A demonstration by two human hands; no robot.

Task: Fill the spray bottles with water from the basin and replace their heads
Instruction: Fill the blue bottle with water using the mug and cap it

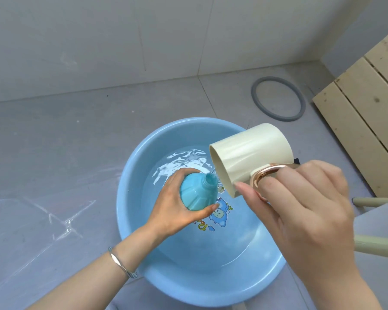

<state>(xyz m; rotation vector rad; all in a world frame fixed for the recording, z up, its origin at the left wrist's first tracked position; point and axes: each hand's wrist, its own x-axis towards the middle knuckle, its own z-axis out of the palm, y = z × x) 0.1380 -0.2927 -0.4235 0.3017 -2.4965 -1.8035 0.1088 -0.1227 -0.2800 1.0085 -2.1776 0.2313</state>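
Note:
A light blue basin [143, 260] with water in it sits on the grey floor. My left hand [175, 206] grips a turquoise spray bottle [197, 193] over the water, its open threaded neck pointing up and right; no spray head is on it. My right hand [300, 206] holds a cream mug [249, 155] by its rose-gold handle, tilted so its rim sits right at the bottle's neck. A thin stream of water runs from the mug's rim to the neck. The bottle's lower part is hidden by my fingers.
A grey ring [278, 98] lies on the floor behind the basin. A pale wooden slatted panel [365, 108] stands at the right. Pale green tubular legs of a stool or chair [376, 245] are at the right edge. Clear plastic sheeting [31, 231] lies at the left.

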